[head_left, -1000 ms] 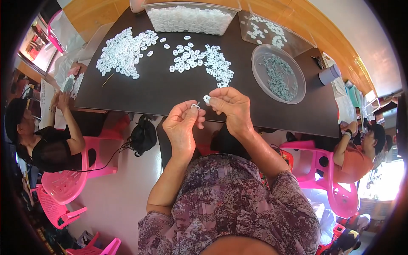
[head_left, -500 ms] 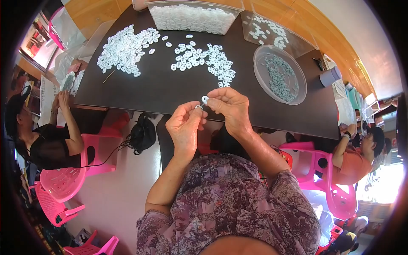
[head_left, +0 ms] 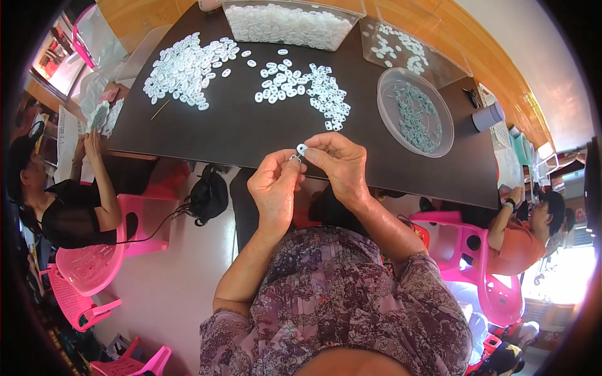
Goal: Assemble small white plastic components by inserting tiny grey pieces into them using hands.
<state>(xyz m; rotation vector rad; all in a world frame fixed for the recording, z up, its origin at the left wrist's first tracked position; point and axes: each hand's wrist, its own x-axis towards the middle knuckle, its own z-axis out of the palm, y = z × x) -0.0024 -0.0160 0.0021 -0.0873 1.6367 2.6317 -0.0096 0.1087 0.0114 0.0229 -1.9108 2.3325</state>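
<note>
Right hand (head_left: 338, 164) pinching a small white ring (head_left: 302, 149), left hand (head_left: 274, 188) gripping a tiny metal piece (head_left: 293, 158) beside it, above the black table (head_left: 219, 125) edge.

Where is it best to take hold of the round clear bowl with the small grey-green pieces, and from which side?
Probably grip the round clear bowl by its near rim, coming from the person's side. It stands upright on the dark table, and that edge faces bare tabletop near the right hand.

White rings (head_left: 188, 66) on black table (head_left: 238, 135), pink chairs (head_left: 94, 263) (purple floral sleeves (head_left: 326, 301))
</note>
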